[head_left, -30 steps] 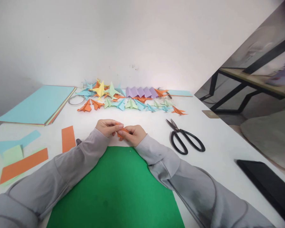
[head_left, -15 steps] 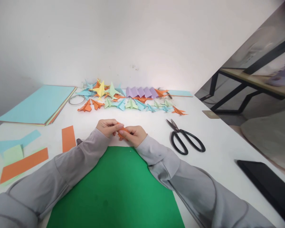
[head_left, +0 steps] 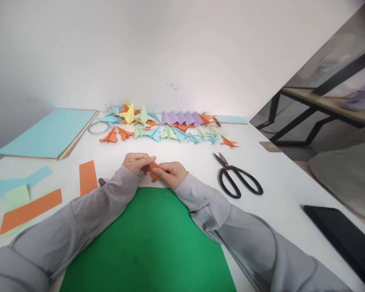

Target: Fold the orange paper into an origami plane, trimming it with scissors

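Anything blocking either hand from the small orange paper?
Nothing visible. The right hand pinches the orange paper directly, and the left hand has its fingers right at the paper's edge. The scissors lie well right, and the green sheet lies nearer the person.

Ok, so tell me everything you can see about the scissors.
The scissors lie flat on the white table, to the right of the right hand, touched by neither hand. Two large black loop handles face the person; the dark, metallic-looking blades taper to points, slightly apart, aimed away and a little left.
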`<state>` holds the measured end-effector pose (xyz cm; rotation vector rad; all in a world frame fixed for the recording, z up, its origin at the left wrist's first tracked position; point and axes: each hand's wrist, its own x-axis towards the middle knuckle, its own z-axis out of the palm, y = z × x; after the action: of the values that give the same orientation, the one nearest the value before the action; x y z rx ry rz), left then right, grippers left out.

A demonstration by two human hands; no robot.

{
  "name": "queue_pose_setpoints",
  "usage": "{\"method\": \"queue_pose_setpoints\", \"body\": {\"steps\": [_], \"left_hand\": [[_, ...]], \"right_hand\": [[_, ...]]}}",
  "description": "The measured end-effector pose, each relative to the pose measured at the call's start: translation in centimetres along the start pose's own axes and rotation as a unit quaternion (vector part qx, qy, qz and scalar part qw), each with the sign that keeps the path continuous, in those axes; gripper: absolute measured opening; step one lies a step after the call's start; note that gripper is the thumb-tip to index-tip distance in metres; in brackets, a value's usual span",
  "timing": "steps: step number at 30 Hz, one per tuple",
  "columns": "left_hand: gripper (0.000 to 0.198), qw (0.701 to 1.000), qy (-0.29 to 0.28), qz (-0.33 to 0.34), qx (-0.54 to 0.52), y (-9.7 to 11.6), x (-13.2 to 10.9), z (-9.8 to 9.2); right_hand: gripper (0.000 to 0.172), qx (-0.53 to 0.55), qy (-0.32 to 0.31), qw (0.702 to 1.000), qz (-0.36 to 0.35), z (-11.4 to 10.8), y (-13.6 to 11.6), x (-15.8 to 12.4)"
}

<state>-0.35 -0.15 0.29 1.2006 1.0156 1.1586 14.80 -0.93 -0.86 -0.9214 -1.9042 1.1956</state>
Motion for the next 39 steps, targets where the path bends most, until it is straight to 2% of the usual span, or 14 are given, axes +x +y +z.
{"method": "queue_pose_setpoints", "body": {"steps": [8,12,16,20,25,33,39], "left_hand": [[0.029,1.0,0.024,-0.016,0.002,0.5,-0.4,0.3],[0.035,0.998,0.042,-0.034,-0.024,0.7,-0.3,0.6],[0.044,0.998,0.023,-0.042,-0.042,0.7,-0.3,0.7],[0.033,1.0,0.011,-0.016,0.003,0.6,-0.4,0.6],[0.02,0.996,0.038,0.01,0.086,1.1,-0.8,0.9],[0.02,0.997,0.06,0.006,0.057,1.1,-0.8,1.1],[0.02,0.997,0.055,0.002,0.054,1.1,-0.9,1.2]], "right_hand": [[0.042,0.046,-0.011,0.999,0.009,-0.1,-0.1,0.0],[0.046,0.066,-0.009,0.997,0.037,-0.1,0.4,0.2],[0.047,0.097,0.013,0.993,0.06,-0.2,0.5,0.2],[0.048,0.121,0.025,0.99,0.062,-0.3,0.0,0.2],[0.039,0.129,0.04,0.987,0.084,-0.1,-0.6,0.0],[0.029,0.118,0.061,0.985,0.111,-0.1,-0.8,0.2],[0.034,0.093,0.01,0.991,0.101,-0.1,-0.6,0.3]]}}
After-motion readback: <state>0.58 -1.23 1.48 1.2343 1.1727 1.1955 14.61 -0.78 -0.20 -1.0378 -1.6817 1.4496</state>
